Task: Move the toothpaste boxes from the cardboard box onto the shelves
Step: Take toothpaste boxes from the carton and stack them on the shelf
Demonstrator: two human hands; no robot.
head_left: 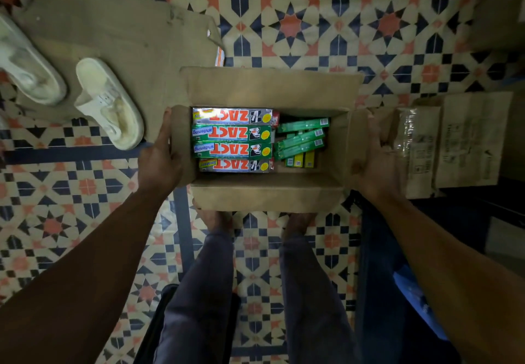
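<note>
A tiled floor [341,22] patterned with navy, orange and cream stars fills the view, seen from straight above in dim light. The open cardboard box [267,193] sits in the middle of the frame, just beyond the person's bare feet [213,218], whose toes are partly covered by its near wall; whether it rests on the tiles or is lifted cannot be told. Inside, against the left wall, four long toothpaste boxes [233,139] lie flat side by side, each printed ZACT in red, upside down to the camera: the top and bottom ones silver, the two between them green with a blue "Whitening" label. To their right a looser group of slimmer green cartons [301,139] lies tilted over some yellow-ended packs [302,160], the print too small to read. The left hand [160,162] grips the left flap, thumb along its outer face, the other fingers hidden behind the cardboard. The right hand [375,162] holds the right flap, fingers curled round its edge and partly lost in shadow. A flattened cardboard sheet [113,31] lies at upper left with a pair of white slippers [109,102] on it, one cut off by the frame. A taped carton [468,139] stands at the right.
</note>
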